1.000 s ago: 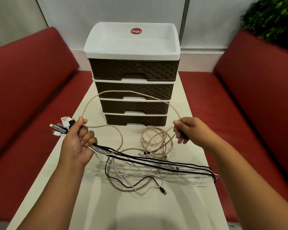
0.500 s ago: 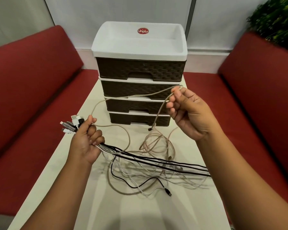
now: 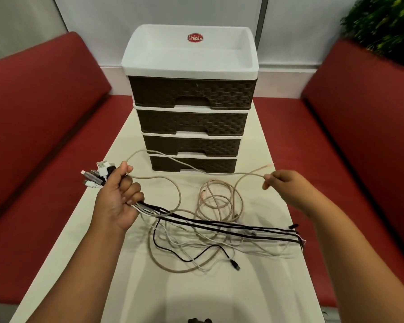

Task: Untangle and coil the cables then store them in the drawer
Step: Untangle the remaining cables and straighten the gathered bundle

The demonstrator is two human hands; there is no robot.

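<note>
My left hand grips a bundle of cable ends, their plugs sticking out to the left. Black, white and beige cables trail from it in a loose tangle across the table. My right hand pinches a beige braided cable near its free pink-tipped end, and that cable runs back in a long loop to my left hand. A pinkish coil lies between my hands. The brown and white drawer unit stands behind, with all its drawers closed.
The cream table runs toward me between two red bench seats. A green plant shows at the top right. A small dark object peeks in at the bottom edge.
My right hand has come down from in front of the drawers and moved right, sliding along the beige cable to near its end. My left hand keeps its grip on the bundle.
</note>
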